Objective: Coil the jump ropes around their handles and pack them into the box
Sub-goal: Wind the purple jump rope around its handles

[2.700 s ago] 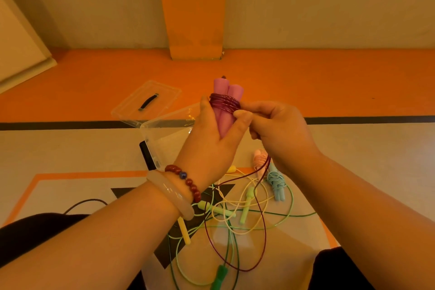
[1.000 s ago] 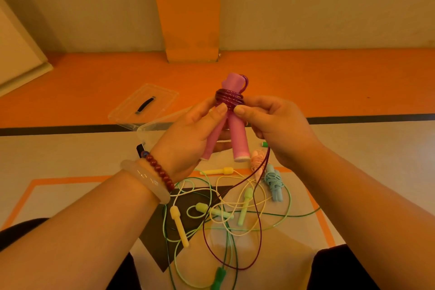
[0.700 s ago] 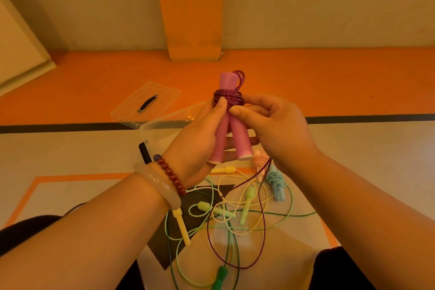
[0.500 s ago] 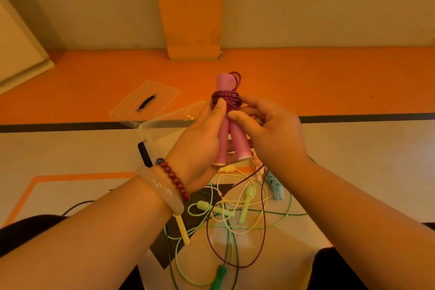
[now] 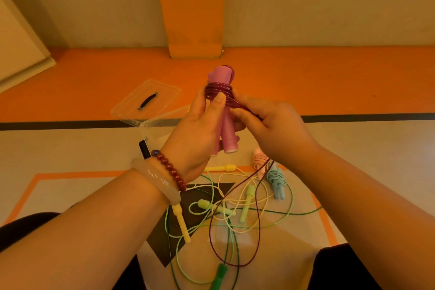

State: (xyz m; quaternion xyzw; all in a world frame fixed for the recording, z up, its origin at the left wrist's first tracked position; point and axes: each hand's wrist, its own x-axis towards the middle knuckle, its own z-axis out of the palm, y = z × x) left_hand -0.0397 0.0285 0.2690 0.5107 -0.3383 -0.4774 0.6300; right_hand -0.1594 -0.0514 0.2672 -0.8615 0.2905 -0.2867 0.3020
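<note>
My left hand [image 5: 200, 129] grips two pink handles [image 5: 227, 134] held upright together, its thumb pressing on the dark purple cord coil [image 5: 217, 90] wound near their tops. My right hand [image 5: 273, 129] pinches the purple cord just right of the coil; the loose remainder of the cord [image 5: 257, 223] hangs down in a long loop to the floor. The clear plastic box [image 5: 155, 127] stands on the floor behind my left hand, mostly hidden by it.
The box's clear lid [image 5: 147, 100] with a black handle lies behind the box. On the floor lie a tangle of yellow, light green and dark green ropes [image 5: 226, 214], plus a coiled pink rope [image 5: 259, 160] and a coiled blue rope [image 5: 276, 182].
My right hand has carried the purple cord round the handles and now draws it taut to the right of the coil. The handles stay upright in my left hand.
</note>
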